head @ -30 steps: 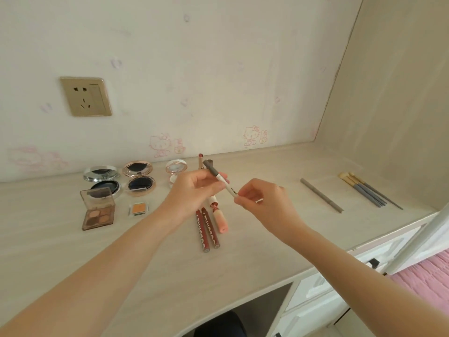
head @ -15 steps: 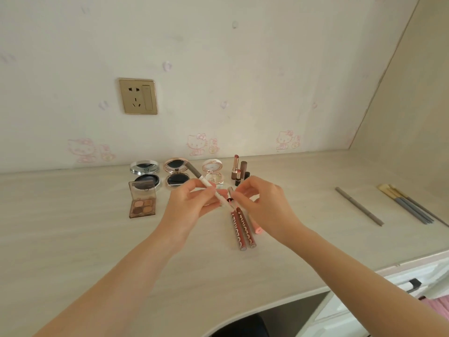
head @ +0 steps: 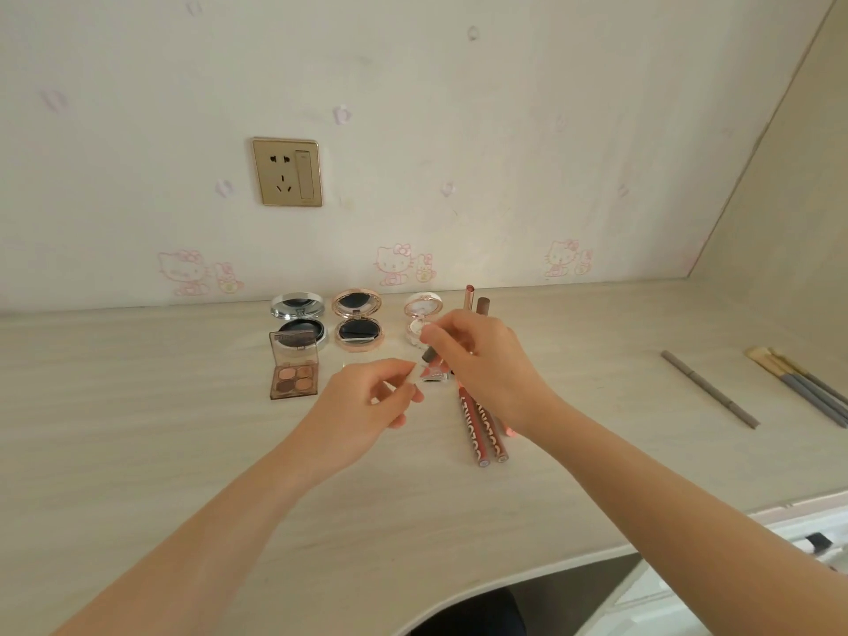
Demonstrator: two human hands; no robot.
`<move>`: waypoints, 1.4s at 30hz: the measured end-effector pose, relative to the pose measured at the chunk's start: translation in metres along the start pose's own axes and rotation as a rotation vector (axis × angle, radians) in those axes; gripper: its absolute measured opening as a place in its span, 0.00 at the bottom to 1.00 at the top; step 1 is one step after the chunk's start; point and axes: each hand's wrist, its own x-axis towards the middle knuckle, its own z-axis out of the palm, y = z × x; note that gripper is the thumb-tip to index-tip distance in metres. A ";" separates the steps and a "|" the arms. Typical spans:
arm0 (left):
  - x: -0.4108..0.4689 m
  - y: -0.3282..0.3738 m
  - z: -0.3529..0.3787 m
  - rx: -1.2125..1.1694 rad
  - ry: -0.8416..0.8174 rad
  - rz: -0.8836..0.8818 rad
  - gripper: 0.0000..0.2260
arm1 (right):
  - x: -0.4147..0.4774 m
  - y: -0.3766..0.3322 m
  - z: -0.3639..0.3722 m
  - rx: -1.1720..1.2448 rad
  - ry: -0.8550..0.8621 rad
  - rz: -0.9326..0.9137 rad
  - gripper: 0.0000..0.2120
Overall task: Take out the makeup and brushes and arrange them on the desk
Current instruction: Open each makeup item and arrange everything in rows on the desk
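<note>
Both hands hold a thin makeup pen (head: 424, 362) above the desk (head: 137, 429). My left hand (head: 371, 406) pinches its white end, and my right hand (head: 486, 360) grips its grey-brown end. Behind them lie a silver compact (head: 297, 323), a rose-gold compact (head: 357, 324) and a white compact (head: 420, 309), all open. An eyeshadow palette (head: 293, 374) sits to the left. A small square pan (head: 433, 383) shows between my hands. Two brown-red lip pencils (head: 482, 429) lie under my right wrist. Two lipsticks (head: 477, 302) stand upright at the back.
A grey pencil (head: 709, 390) and several brushes (head: 803, 383) lie at the far right of the desk. A wall socket (head: 287, 172) sits above the compacts. The desk's curved front edge and white drawers (head: 817, 539) are at the lower right.
My view has swung left, so everything sits further right in frame. The pen's dark end has passed from my left hand's side to my right hand, and both hands have lowered.
</note>
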 end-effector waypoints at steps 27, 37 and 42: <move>-0.021 -0.017 0.012 0.790 0.244 0.351 0.04 | -0.048 0.062 0.038 -0.544 0.302 -0.446 0.05; -0.023 -0.022 0.013 0.886 0.247 0.367 0.14 | -0.052 0.067 0.044 -0.646 0.407 -0.583 0.04; -0.023 -0.022 0.016 0.899 0.267 0.351 0.15 | -0.052 0.070 0.045 -0.697 0.423 -0.608 0.05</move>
